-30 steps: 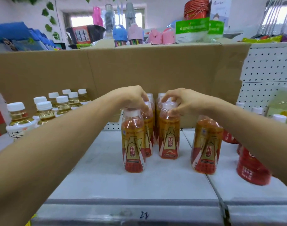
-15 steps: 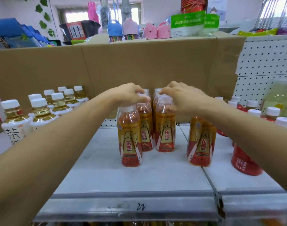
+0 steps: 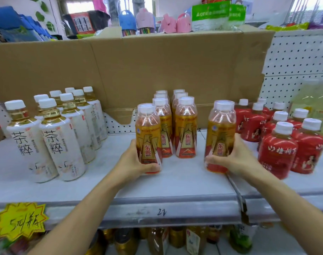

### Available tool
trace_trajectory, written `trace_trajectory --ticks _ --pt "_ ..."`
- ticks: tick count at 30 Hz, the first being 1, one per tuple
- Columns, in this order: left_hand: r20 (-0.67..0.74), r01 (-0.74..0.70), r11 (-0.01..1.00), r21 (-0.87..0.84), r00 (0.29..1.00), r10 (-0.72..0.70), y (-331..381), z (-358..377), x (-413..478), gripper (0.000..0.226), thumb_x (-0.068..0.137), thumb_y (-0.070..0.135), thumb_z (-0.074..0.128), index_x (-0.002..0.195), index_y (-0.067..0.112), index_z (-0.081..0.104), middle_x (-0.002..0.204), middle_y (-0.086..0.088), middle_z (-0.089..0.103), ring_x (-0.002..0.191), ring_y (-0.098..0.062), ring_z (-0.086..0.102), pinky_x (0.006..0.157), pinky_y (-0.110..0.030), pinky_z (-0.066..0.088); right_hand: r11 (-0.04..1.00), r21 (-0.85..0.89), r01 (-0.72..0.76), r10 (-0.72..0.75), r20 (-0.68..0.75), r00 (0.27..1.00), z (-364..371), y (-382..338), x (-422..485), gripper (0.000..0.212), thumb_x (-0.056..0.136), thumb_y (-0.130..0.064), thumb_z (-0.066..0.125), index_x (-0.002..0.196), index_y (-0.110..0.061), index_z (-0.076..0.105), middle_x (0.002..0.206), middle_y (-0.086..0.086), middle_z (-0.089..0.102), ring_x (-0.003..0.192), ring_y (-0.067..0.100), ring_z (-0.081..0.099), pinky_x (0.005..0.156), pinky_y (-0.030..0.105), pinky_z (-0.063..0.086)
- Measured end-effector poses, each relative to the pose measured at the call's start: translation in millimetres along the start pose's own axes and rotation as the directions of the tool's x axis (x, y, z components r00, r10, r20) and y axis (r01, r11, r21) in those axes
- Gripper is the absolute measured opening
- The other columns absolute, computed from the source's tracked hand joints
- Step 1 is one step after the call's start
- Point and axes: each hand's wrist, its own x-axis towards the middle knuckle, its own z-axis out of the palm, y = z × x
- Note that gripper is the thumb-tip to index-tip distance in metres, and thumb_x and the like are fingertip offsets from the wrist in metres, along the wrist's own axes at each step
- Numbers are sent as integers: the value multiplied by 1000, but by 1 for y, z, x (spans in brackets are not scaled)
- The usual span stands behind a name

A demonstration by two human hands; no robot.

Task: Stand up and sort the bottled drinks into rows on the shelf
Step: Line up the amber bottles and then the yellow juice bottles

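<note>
On the grey shelf stand two rows of orange-gold bottled drinks with white caps, reaching back to the cardboard. My left hand grips the lower body of the front left orange bottle. A separate orange bottle stands to the right of the rows, upright, with my right hand wrapped around its base. Both bottles rest on the shelf.
White tea bottles fill the shelf's left side; red-labelled bottles crowd the right. A cardboard sheet and pegboard close the back. A metal divider runs beside my right wrist. More bottles sit on the shelf below.
Both hands dropped from the bottle caps in the rows to the bottle bodies. My right hand moved right onto the separate bottle; the view pulled back and down.
</note>
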Motion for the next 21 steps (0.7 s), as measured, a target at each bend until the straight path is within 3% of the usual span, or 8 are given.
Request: trace_trajectory --ticks 4,8,14,21 --pt "-12 -50 999 -15 999 49 2 13 4 78 64 23 93 125 30 45 111 12 66 96 -1 65 81 -19 55 996 23 80 -82 105 991 27 -6 3 79 63 -28 91 124 -28 41 107 -11 66 95 2 65 82 22 52" --pt "-69 -107 994 -21 992 105 -5 26 3 78 61 29 94 124 31 48 109 16 65 95 3 65 85 -21 56 993 38 113 -116 105 988 48 -13 2 72 69 -30 89 121 -30 40 105 -17 61 90 -6 61 65 7 46" --pt "-71 -135 990 32 988 137 -10 26 4 81 64 38 92 130 33 45 113 19 63 105 -1 61 93 -27 54 995 30 97 -100 92 991 52 -3 -2 71 66 -34 90 120 -28 44 110 -11 65 97 0 65 81 20 55" --pt "-71 -148 985 85 985 155 -7 28 1 77 68 40 89 128 37 40 109 24 57 100 6 56 89 -21 50 994 9 112 -112 83 990 50 -8 -6 70 67 -32 89 121 -29 45 105 -17 65 92 -5 64 76 12 51"
